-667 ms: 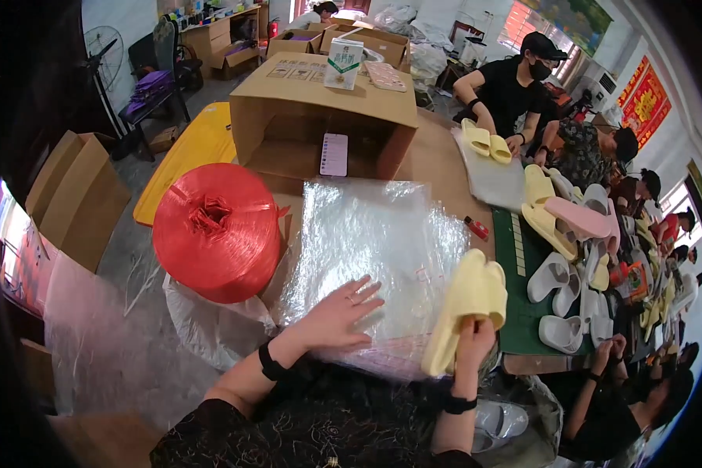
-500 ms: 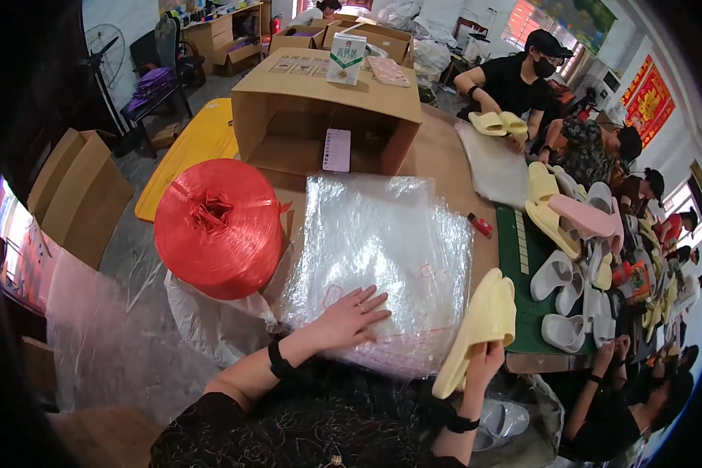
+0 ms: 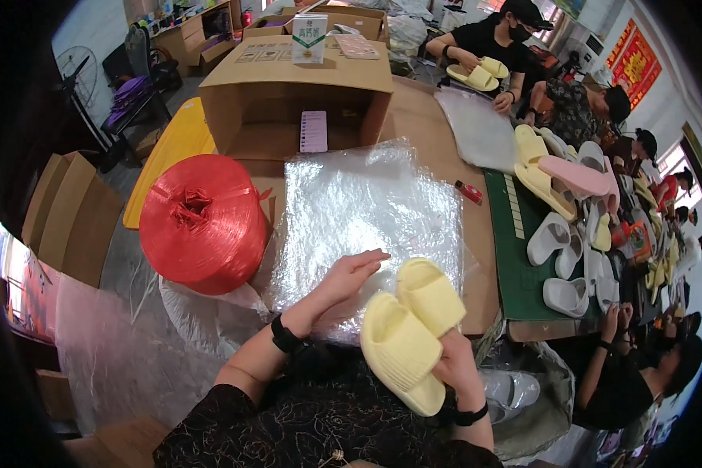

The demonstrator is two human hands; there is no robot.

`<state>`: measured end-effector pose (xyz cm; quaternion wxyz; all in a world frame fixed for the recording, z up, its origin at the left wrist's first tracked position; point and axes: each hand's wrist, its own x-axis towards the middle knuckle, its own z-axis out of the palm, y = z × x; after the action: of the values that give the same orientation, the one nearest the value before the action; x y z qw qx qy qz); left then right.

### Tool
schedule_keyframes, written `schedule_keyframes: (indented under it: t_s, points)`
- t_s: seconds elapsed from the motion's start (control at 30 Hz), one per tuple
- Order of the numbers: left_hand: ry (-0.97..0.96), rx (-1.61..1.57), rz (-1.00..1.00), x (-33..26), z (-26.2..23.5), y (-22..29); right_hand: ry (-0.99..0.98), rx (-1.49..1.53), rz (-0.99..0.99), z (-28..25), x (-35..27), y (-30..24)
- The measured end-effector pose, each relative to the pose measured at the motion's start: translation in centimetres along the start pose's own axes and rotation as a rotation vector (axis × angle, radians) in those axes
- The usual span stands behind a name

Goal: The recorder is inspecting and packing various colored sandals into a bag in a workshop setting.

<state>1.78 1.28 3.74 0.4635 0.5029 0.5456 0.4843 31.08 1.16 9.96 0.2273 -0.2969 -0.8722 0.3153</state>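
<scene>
Raised since the earlier frame, the pair of pale yellow foam slippers (image 3: 413, 327) is now lying soles up over the near edge of the clear plastic bags (image 3: 366, 210). Right hand (image 3: 454, 366) is gripping their heel ends from below. Left hand (image 3: 349, 274) is resting flat, fingers loosely spread on crinkly film beside them; glossy red twine spool (image 3: 203, 222) sitting left.

right hand (image 3: 454, 366): fingers mostly hidden behind the pair of pale yellow foam slippers (image 3: 413, 327) it grips; only palm and wrist show
left hand (image 3: 349, 274): lies on the stack of clear plastic bags (image 3: 366, 210); the stack's near edge is hidden beneath it and the slippers
brown cardboard table (image 3: 425, 132): near edge covered by the bags; far right corner under a clear sheet
workers at right rim: bent by the lens, too small to tell what they hold
</scene>
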Motion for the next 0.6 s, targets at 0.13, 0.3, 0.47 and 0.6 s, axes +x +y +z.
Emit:
schedule_keyframes:
  t_s: [0.13,0.3,0.47,0.6]
  points:
    - [0.0,-0.003,0.002,-0.9,0.7,1.8,-0.089,-0.228,0.078,1.1,0.9,1.1]
    - [-0.061,0.756,0.325,-2.8,1.3,4.3,-0.015,-0.259,0.044,2.4,1.8,0.9]
    - [-0.251,0.762,0.461,-4.4,3.1,5.5,0.092,-0.299,0.048,4.7,4.7,2.1]
    - [-0.408,0.635,0.544,-5.2,4.0,7.3,0.418,0.417,0.074,8.9,7.9,5.7]
